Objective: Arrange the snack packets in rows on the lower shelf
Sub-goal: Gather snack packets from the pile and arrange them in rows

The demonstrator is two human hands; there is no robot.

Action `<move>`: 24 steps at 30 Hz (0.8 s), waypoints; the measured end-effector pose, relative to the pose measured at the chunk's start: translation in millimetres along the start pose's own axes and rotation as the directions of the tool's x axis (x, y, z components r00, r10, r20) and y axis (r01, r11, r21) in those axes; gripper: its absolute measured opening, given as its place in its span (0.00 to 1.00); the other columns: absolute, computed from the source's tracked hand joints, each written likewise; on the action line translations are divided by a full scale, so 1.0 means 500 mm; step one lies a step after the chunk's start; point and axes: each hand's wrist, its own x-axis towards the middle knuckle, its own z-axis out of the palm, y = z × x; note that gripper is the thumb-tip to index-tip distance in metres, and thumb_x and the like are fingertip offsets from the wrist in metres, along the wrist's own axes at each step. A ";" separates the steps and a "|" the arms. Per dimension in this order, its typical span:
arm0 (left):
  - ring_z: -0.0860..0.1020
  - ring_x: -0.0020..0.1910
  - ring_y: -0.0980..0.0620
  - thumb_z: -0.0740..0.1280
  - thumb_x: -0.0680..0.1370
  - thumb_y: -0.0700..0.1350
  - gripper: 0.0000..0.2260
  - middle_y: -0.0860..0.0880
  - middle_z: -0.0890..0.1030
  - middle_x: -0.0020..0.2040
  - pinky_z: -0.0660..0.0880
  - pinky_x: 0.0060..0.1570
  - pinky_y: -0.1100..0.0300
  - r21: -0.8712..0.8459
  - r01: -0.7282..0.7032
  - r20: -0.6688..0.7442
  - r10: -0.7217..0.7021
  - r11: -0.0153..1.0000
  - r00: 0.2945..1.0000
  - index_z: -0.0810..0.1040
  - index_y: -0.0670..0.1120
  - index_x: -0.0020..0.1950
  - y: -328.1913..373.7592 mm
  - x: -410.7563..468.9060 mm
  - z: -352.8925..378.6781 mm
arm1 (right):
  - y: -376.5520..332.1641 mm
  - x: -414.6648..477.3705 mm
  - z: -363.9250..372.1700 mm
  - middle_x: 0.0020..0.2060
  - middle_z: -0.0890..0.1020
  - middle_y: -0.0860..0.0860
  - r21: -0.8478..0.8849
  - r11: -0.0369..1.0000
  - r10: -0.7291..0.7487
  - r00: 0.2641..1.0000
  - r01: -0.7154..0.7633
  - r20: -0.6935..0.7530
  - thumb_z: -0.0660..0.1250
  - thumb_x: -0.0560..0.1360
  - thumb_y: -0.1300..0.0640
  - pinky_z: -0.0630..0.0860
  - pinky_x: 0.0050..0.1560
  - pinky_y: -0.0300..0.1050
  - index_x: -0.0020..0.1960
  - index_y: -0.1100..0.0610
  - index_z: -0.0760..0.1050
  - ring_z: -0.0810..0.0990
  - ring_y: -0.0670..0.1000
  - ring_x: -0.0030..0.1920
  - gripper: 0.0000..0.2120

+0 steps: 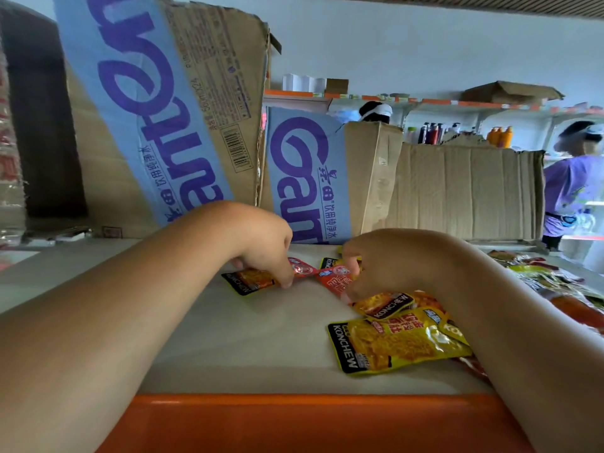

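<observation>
While beneath right hand (371, 256), packet (334, 282) indistinct.

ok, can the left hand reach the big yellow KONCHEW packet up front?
Probably yes: bare shelf lies between the left hand and the yellow packet, which tops its pile. But that hand grips an orange packet; the right hand pinches a red packet.

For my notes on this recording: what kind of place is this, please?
Most likely a small shop being stocked: snack packets lie on a shelf with an orange edge, cardboard boxes stand behind them, and bottles line further shelves at the back.
</observation>
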 end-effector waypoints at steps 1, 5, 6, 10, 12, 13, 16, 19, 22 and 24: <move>0.81 0.51 0.48 0.74 0.74 0.61 0.16 0.50 0.81 0.53 0.78 0.45 0.56 0.012 -0.008 -0.020 0.008 1.000 1.000 0.78 0.53 0.54 0.002 -0.006 -0.002 | -0.002 0.001 -0.001 0.45 0.77 0.44 -0.004 1.000 -0.009 1.000 0.009 -0.003 0.72 0.72 0.37 0.69 0.39 0.44 0.55 0.47 0.74 0.76 0.47 0.46 0.19; 0.79 0.49 0.51 0.73 0.75 0.59 0.15 0.51 0.80 0.53 0.74 0.40 0.58 0.021 -0.014 -0.088 0.016 1.000 0.996 0.79 0.52 0.56 0.014 -0.037 -0.007 | -0.005 -0.009 -0.009 0.49 0.77 0.44 -0.003 1.000 -0.030 0.997 0.031 0.069 0.73 0.69 0.35 0.75 0.48 0.46 0.57 0.46 0.75 0.76 0.48 0.49 0.22; 0.79 0.48 0.52 0.73 0.75 0.58 0.14 0.51 0.80 0.52 0.74 0.40 0.58 0.005 -0.015 -0.113 0.015 1.000 0.993 0.79 0.53 0.55 0.014 -0.045 -0.005 | -0.004 -0.012 -0.012 0.52 0.78 0.45 0.002 0.999 -0.040 0.995 0.040 0.089 0.74 0.69 0.35 0.76 0.52 0.47 0.57 0.45 0.75 0.77 0.48 0.51 0.23; 0.78 0.47 0.54 0.75 0.72 0.57 0.12 0.55 0.80 0.51 0.79 0.45 0.54 -0.110 -0.037 -0.251 0.008 0.993 0.968 0.77 0.56 0.49 0.008 -0.078 0.029 | -0.011 -0.020 -0.018 0.54 0.77 0.45 -0.020 0.996 -0.082 0.991 0.084 0.105 0.75 0.71 0.43 0.76 0.50 0.45 0.59 0.44 0.74 0.76 0.48 0.51 0.19; 0.78 0.48 0.54 0.76 0.71 0.58 0.13 0.56 0.79 0.52 0.80 0.49 0.52 -0.161 -0.032 -0.304 -0.019 0.987 0.953 0.77 0.57 0.50 -0.002 -0.100 0.055 | -0.017 -0.023 -0.019 0.49 0.76 0.44 -0.043 0.994 -0.093 0.991 0.098 0.093 0.74 0.72 0.48 0.72 0.41 0.43 0.59 0.45 0.74 0.74 0.46 0.47 0.17; 0.78 0.49 0.54 0.76 0.70 0.58 0.14 0.57 0.79 0.53 0.79 0.49 0.53 -0.183 -0.033 -0.329 -0.029 0.983 0.944 0.77 0.58 0.51 -0.008 -0.113 0.067 | -0.019 -0.025 -0.019 0.47 0.75 0.44 -0.046 0.994 -0.099 0.991 0.103 0.085 0.73 0.72 0.50 0.69 0.38 0.43 0.58 0.46 0.74 0.74 0.45 0.45 0.17; 0.76 0.48 0.59 0.75 0.71 0.59 0.14 0.59 0.78 0.52 0.75 0.43 0.58 -0.228 -0.061 -0.402 -0.037 0.972 0.915 0.75 0.61 0.52 -0.025 -0.156 0.088 | -0.017 -0.032 -0.025 0.44 0.74 0.43 -0.006 0.994 -0.106 0.994 0.106 0.017 0.72 0.72 0.53 0.67 0.37 0.42 0.58 0.46 0.74 0.73 0.44 0.43 0.16; 0.78 0.46 0.61 0.75 0.72 0.56 0.12 0.60 0.80 0.49 0.74 0.41 0.61 -0.264 -0.107 -0.517 -0.047 0.959 0.854 0.75 0.62 0.51 -0.044 -0.189 0.093 | -0.016 -0.040 -0.049 0.45 0.75 0.44 0.095 0.989 -0.104 0.987 0.115 -0.121 0.72 0.71 0.55 0.72 0.37 0.46 0.55 0.43 0.71 0.77 0.48 0.44 0.17; 0.78 0.48 0.62 0.75 0.73 0.55 0.12 0.62 0.79 0.50 0.77 0.46 0.61 -0.277 -0.152 -0.640 -0.064 0.949 0.766 0.75 0.61 0.51 -0.065 -0.222 0.093 | -0.026 -0.057 -0.072 0.44 0.76 0.45 0.136 0.980 -0.105 0.954 0.148 -0.281 0.72 0.70 0.55 0.74 0.40 0.47 0.54 0.42 0.70 0.78 0.50 0.43 0.18; 0.77 0.49 0.60 0.75 0.72 0.55 0.12 0.60 0.79 0.50 0.76 0.47 0.60 -0.259 -0.184 -0.721 -0.063 0.948 0.690 0.77 0.59 0.52 -0.083 -0.239 0.092 | -0.035 -0.065 -0.077 0.42 0.76 0.45 0.167 0.967 -0.118 0.924 0.190 -0.365 0.73 0.69 0.55 0.71 0.38 0.46 0.52 0.43 0.71 0.77 0.49 0.41 0.16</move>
